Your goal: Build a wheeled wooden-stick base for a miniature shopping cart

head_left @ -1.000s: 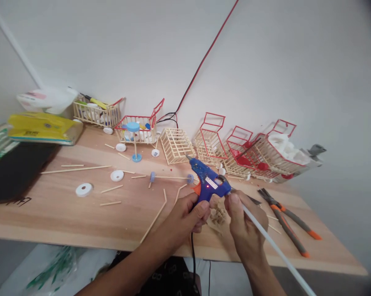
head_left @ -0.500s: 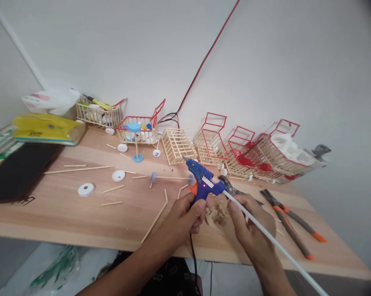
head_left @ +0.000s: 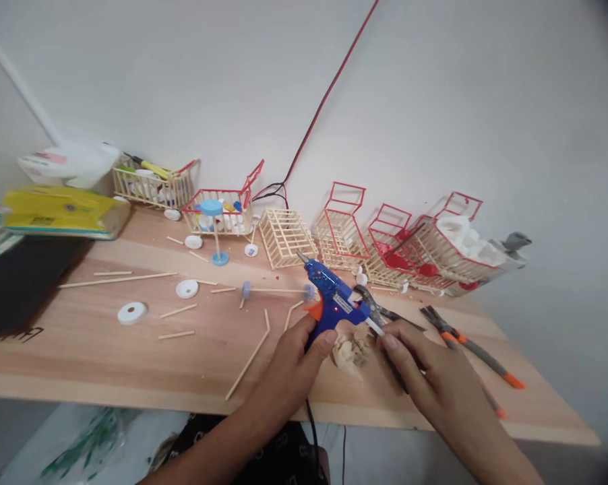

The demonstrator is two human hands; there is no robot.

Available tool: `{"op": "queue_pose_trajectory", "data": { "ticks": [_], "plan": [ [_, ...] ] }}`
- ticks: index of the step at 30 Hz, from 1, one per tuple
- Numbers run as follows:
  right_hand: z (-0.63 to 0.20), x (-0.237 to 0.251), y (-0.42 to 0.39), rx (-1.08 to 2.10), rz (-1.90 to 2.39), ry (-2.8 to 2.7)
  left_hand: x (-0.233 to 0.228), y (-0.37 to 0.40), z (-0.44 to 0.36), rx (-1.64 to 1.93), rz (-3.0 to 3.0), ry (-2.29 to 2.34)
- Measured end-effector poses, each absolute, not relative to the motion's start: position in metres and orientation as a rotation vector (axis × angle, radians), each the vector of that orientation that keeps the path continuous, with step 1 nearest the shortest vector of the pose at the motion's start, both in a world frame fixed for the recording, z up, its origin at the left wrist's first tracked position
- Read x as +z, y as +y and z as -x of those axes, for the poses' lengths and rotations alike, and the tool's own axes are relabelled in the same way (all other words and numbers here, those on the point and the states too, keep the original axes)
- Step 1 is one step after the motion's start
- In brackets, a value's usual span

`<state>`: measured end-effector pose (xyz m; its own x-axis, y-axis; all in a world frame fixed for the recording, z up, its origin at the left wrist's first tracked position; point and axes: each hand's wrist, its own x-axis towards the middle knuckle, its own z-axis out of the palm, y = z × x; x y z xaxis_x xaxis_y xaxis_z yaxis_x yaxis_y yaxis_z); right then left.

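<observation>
Room: pale grey wall (head_left: pixel 223 87), a red-and-black cable (head_left: pixel 329 94) slanting down it. Beneath, a wooden table (head_left: pixel 172 377).

Along the wall, from the left: a stick cart (head_left: pixel 152 185) loaded with small pieces and a yellow-handled tool; a red-rimmed cart (head_left: pixel 223 212) holding coloured bits; a plain stick frame (head_left: pixel 286 237); a red-handled cart (head_left: pixel 342 229); another with red pieces (head_left: pixel 392 259); one filled with white material (head_left: pixel 460 249).

Far left: a white plastic bag (head_left: pixel 71 165), a yellow packet (head_left: pixel 61 212), a black flat item (head_left: pixel 36 283).

In hand, above the table's front half: one blue glue gun (head_left: pixel 329 289), red light lit, nozzle up and leftward. Left hand (head_left: pixel 304 364): fingers wrapped round its handle. Right hand (head_left: pixel 430 364): thumb and forefinger pinching a white glue stick (head_left: pixel 375 326) at the gun's rear.

Close about: dark-jawed pliers (head_left: pixel 372 303) behind the gun, partly covered by the right hand; a pale crumpled heap (head_left: pixel 352 347) between the hands; orange-and-grey pliers (head_left: pixel 478 350) to the right, one handle partly hidden by that hand. Left of the gun: an axle with blue wheels (head_left: pixel 278 290), loose sticks (head_left: pixel 177 311), a white disc (head_left: pixel 132 312).
</observation>
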<state>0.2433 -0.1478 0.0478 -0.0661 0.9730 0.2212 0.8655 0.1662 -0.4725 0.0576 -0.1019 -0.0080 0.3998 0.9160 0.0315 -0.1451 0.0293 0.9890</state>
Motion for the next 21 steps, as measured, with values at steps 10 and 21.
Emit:
{"op": "queue_pose_trajectory", "data": {
  "ticks": [10,21],
  "plan": [
    [-0.24,0.041,-0.138,0.483,1.664,-2.006,-0.008,-0.1,-0.056,0.937,-1.338,0.828],
    [-0.244,0.043,-0.129,1.006,1.706,-1.802,-0.007,-0.102,-0.057,0.928,-1.276,0.851]
  ]
}}
